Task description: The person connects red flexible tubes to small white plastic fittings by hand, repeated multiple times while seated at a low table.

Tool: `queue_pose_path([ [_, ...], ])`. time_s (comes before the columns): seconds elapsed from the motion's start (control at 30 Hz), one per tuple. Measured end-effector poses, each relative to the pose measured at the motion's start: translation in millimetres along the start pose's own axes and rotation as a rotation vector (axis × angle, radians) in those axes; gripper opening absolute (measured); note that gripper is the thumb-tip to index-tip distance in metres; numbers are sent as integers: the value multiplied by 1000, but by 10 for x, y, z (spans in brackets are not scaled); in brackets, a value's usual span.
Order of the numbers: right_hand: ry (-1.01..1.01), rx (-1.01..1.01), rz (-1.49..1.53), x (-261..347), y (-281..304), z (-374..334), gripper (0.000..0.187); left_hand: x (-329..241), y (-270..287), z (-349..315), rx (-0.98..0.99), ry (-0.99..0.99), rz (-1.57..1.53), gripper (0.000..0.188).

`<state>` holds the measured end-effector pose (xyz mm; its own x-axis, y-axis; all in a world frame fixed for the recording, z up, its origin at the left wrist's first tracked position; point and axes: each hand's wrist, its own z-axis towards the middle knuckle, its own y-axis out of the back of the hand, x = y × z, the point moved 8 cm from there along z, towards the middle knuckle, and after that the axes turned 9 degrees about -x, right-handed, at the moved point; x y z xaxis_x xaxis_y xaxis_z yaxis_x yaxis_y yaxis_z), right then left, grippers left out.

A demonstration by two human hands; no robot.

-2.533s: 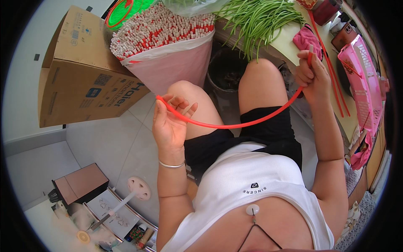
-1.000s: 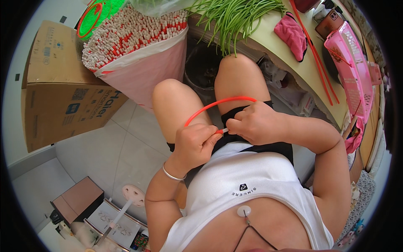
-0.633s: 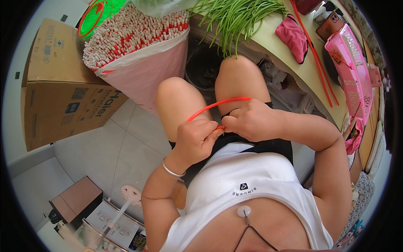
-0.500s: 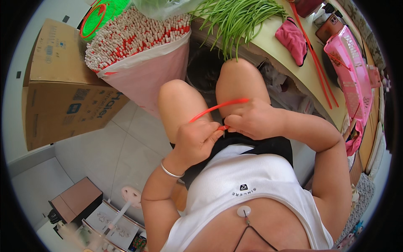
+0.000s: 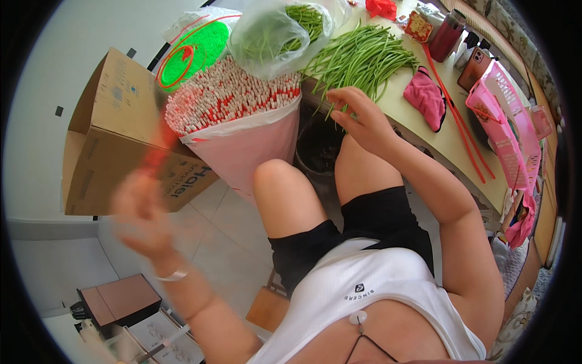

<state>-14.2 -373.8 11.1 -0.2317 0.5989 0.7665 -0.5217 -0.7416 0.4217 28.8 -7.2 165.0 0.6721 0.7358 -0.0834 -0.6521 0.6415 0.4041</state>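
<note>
My left hand (image 5: pixel 142 212) is out to the left in front of the cardboard box, smeared by motion. A blurred red strip (image 5: pixel 156 155) runs up from its fingertips; whether the fingers grip it does not show. Over the near edge of the table, my right hand (image 5: pixel 364 121) is open, its fingers loosely curved with nothing in them. Just beyond its fingers lies a heap of long green stems (image 5: pixel 364 57). Between the hands stands a tall pink bag (image 5: pixel 248 145), packed with white-and-red stick ends (image 5: pixel 236 100).
A clear plastic bag with greens (image 5: pixel 273 39) rests behind the sticks, beside a bright green mesh (image 5: pixel 203 45). On the table (image 5: pixel 451 142) are a pink cloth (image 5: pixel 425 97), red strips (image 5: pixel 458 115), a phone (image 5: pixel 474 70), a flask (image 5: pixel 447 36) and a pink basket (image 5: pixel 503 112). The cardboard box (image 5: pixel 124 121) stands left.
Both hands were together over my lap on a bent red strip. They have parted: the left swung out left beside the red strip, the right rose toward the green stems and opened.
</note>
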Motion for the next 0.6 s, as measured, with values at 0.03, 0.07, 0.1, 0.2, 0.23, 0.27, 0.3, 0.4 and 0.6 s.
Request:
queue_pose_path([
  [0.03,-189,39,44,-416,-84,12,28,322,-29,361,-69,-37,38,13],
  [0.07,-360,98,125,-659,-291,39,23,675,63,751,-104,-33,171,18],
  [0.1,-383,115,168,-585,-586,123,19,1229,314,1161,32,35,396,29],
  [0.2,-563,155,193,-886,-1125,235,20,2380,431,1661,115,46,755,40],
  [0.23,-599,140,210,-1006,-1307,283,19,2579,510,1656,53,8,808,43],
  [0.27,-648,91,194,-1102,-1450,327,20,2678,555,1615,-7,-29,859,46],
  [0.3,-709,33,167,-1268,-1533,332,20,2523,428,1484,-12,-46,795,43],
  [0.4,-751,-124,56,-1655,-1560,357,18,1591,-139,863,145,130,376,32],
  [0.6,-683,-334,-87,-1555,-1641,406,23,583,-646,-553,481,305,-238,14],
])
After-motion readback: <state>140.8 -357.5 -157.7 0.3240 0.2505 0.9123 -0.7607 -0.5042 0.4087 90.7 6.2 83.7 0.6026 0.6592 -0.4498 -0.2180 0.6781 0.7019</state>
